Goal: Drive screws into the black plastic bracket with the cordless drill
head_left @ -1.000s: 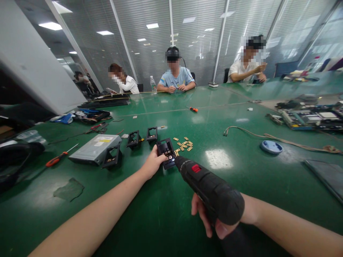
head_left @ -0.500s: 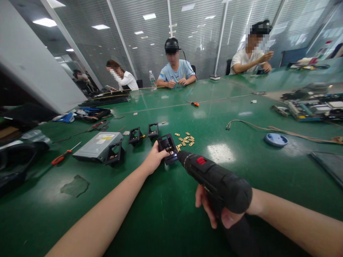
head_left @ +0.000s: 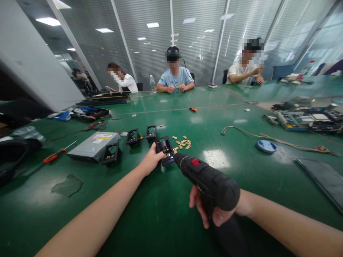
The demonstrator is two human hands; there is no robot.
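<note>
My left hand (head_left: 150,159) is closed on the near left side of a black plastic housing (head_left: 161,143), its thumb over the inside where small brass-coloured parts show. A black cordless drill (head_left: 207,178) with a red switch is gripped in my right hand (head_left: 211,208). The chuck points at the right side of the housing; whether the bit touches it I cannot tell. Just beyond lie several small brass plates (head_left: 183,144). More black housings stand to the left: one (head_left: 151,132) behind my left hand, another (head_left: 133,137), and a third (head_left: 111,153) beside a grey metal drive (head_left: 93,146).
An orange-handled screwdriver (head_left: 57,154) lies at left, a smaller one (head_left: 192,109) farther back. On the right are a blue round lid (head_left: 266,146), a cable (head_left: 249,132), a dark flat panel (head_left: 321,178) and circuit boards (head_left: 308,117). Several people sit across the green table (head_left: 160,214).
The view has shifted slightly, so the things on the table appear a little farther left. Both hands keep their hold on the housing and drill, with little visible movement between them.
</note>
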